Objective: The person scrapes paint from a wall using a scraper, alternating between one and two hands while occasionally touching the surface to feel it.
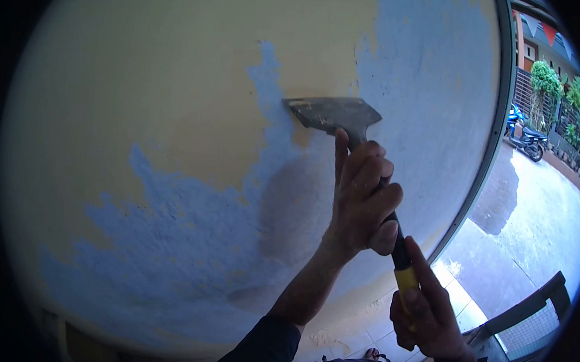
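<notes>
Hands point(396, 255) gripping scraper point(336, 113) — handle partly hidden, blade edge indistinct

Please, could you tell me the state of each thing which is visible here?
Wall: patchy, cream paint with ragged blue areas.
Scraper: held up, blade at the wall.
Left hand: closed, higher on the handle.
Right hand: closed, lower.
Floor: littered with crumbs.
Motorbike: parked outside, upright.

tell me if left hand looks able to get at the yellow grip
Probably not: the left hand is wrapped around the dark handle nearer the blade, and the right hand covers much of the yellow grip.
</notes>
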A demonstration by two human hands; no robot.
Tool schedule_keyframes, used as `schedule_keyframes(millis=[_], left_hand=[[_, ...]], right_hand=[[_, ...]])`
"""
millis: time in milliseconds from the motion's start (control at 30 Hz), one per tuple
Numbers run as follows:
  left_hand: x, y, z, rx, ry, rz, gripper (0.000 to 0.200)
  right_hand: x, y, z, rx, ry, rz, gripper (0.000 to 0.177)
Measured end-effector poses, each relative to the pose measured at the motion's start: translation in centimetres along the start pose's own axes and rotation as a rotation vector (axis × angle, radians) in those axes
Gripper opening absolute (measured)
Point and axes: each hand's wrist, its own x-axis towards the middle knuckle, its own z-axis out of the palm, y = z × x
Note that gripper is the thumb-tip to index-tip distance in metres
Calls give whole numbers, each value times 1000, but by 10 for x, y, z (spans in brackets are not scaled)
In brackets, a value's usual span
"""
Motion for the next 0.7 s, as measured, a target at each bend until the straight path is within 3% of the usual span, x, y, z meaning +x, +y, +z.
schedule_keyframes(millis=[233,433,633,700], left_hand=[[-60,19,6,-49,-26,-97,60],[-23,8,6,4,1,-28,62],[-54,18,5,-47,20,-78,61],[-62,19,2,-49,-58,-111,61]], right_hand=[[-31,30,7,151,79,265,62],[-11,25,-12,-69,53,23,59],[-28,34,-3,173,10,156,61],[-26,38,3,194,46,183,61]])
